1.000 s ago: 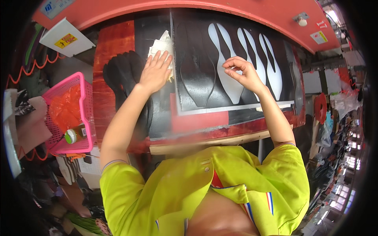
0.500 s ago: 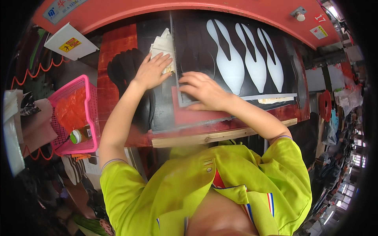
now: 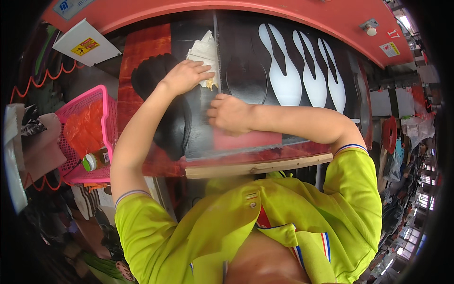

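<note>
Left hand (image 3: 186,77) flat on ragged cream sheets (image 3: 204,49)
Right hand (image 3: 231,115) curled nearer red wooden bench's (image 3: 150,42) front edge; we can't tell its grip

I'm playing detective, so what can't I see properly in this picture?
Head view:
Lower tips of the two leftmost white shapes: behind the right forearm.
Part of the pale scrap: under the left hand.
Whether the right hand pinches anything: the curled hand itself hides it.
</note>
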Demonstrator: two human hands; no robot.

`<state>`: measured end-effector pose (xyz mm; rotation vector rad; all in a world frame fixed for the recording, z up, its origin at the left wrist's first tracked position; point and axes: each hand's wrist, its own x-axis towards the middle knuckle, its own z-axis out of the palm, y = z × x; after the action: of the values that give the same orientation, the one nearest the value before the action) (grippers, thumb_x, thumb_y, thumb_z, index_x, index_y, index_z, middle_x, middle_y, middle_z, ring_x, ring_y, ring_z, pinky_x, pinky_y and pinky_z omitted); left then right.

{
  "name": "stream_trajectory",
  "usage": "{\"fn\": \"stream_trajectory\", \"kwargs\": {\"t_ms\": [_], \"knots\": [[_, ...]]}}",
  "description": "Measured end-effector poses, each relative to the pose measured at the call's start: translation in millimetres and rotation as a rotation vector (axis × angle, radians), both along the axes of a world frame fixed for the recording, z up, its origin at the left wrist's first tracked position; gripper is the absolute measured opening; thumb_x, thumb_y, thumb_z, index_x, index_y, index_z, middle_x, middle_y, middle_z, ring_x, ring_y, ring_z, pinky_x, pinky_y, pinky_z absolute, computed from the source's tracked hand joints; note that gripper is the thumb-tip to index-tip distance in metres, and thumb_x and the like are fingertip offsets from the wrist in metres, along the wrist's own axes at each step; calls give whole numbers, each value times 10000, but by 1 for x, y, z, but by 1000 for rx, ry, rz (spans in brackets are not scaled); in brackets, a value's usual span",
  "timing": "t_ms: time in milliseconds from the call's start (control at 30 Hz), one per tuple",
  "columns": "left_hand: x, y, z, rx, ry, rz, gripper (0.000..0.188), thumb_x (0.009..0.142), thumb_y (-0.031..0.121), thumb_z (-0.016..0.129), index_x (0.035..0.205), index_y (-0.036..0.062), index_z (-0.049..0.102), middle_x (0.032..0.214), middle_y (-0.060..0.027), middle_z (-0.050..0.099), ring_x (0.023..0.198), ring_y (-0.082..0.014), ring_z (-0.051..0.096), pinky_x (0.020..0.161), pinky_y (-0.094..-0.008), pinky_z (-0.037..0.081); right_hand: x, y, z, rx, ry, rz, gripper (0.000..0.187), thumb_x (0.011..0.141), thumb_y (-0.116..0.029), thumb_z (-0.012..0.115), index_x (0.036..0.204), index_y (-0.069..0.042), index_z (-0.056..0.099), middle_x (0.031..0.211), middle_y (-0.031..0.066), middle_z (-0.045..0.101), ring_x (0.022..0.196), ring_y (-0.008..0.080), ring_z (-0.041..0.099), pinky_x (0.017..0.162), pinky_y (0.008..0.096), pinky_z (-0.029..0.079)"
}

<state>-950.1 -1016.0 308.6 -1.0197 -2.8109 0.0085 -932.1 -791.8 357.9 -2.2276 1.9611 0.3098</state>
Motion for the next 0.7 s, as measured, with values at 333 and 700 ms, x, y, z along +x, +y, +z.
{"fn": "stream_trajectory", "kwargs": {"t_ms": [333,700], "knots": [[9,19,-14,397,-177,172,296,743,33,623,1023,94,697,1169,-54,662,1062,-235,644,907,-352,524,-5,-2,8,-70,-57,13,277,616,-323,737,849,-174,724,920,-21,620,918,179,589,851,323,429],[11,31,-23,715,-196,236,344,705,-91,617,1005,58,694,1154,-135,661,1113,-310,616,951,-367,509,-10,-1,8,-59,-88,-13,274,615,-309,749,847,-166,719,916,-1,616,941,188,590,872,333,431]]}}
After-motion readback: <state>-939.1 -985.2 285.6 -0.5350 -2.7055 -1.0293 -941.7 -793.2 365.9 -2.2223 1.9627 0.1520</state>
